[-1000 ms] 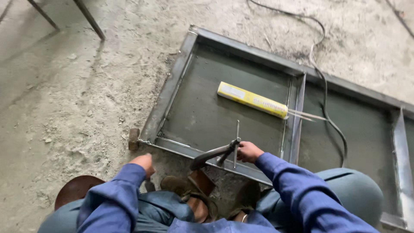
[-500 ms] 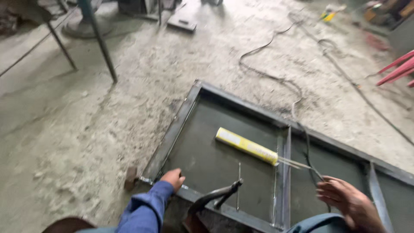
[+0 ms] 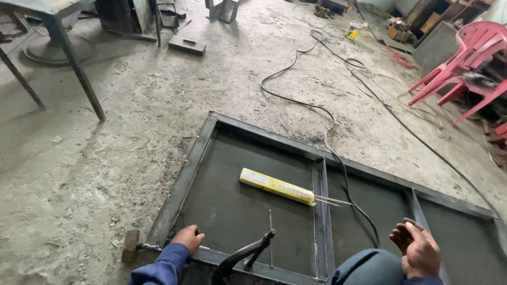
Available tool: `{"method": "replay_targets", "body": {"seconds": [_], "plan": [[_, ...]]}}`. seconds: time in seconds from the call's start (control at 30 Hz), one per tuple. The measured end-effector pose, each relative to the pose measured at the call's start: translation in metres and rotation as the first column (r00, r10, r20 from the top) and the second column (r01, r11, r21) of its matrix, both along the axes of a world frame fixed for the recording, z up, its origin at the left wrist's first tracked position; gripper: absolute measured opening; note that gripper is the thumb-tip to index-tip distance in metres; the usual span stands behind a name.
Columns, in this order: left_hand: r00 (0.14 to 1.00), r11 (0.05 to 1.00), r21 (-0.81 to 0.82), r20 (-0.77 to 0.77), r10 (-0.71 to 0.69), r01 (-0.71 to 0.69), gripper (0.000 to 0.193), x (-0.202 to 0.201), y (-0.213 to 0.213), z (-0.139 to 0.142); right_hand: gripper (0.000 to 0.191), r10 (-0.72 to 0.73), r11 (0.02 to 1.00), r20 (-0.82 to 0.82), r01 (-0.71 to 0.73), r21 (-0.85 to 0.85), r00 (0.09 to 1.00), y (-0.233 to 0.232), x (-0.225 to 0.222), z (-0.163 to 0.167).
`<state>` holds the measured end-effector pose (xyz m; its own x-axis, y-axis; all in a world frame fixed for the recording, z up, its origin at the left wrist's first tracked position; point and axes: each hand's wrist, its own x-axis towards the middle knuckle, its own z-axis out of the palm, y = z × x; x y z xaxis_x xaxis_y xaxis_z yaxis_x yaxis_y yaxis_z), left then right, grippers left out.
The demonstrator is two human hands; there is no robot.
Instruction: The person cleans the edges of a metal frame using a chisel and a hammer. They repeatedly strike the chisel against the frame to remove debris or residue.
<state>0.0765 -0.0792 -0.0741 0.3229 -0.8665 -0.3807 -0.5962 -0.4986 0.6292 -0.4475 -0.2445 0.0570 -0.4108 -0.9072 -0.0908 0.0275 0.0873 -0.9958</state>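
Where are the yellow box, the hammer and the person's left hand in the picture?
yellow box (image 3: 276, 186): head view, middle of its long top face.
hammer (image 3: 130, 245): head view, on its head, beside the frame corner.
left hand (image 3: 188, 238): head view, back of the hand, on the frame edge.

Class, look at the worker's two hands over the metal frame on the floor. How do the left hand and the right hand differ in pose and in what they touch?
The left hand lies flat, palm down, on the near rail of the dark rectangular steel frame; the right hand is lifted, fingers curled, touching nothing visible. The left hand sits by the frame's corner near a hammer; the right hand hovers above a blue-clad knee. Both are bare and hold nothing.
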Motion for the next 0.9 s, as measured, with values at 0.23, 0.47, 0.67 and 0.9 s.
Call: {"method": "replay_targets", "body": {"seconds": [0.23, 0.47, 0.67, 0.9], "plan": [[0.999, 0.992, -0.122, -0.046, 0.019, -0.024, 0.039, -0.004, -0.01, -0.001, 0.02, 0.159, 0.983, 0.009, -0.158, -0.098, 0.987, 0.005, 0.014, 0.002], [0.652, 0.946, -0.324, -0.722, -0.233, -0.02, 0.045, -0.068, -0.013, 0.014, 0.024, 0.181, 0.978, -0.056, -0.186, -0.096, 0.982, 0.02, 0.013, 0.005], [0.876, 0.941, -0.124, -0.342, -0.34, 0.316, 0.047, -0.094, 0.009, 0.059, 0.026, 0.183, 0.975, -0.162, -0.2, -0.098, 0.97, 0.037, 0.008, 0.011], [0.699, 0.94, -0.06, -0.654, -0.29, 0.334, 0.048, -0.075, 0.017, 0.037, 0.024, 0.116, 0.985, -0.459, -0.162, -0.062, 0.881, 0.076, -0.011, 0.017]]}}
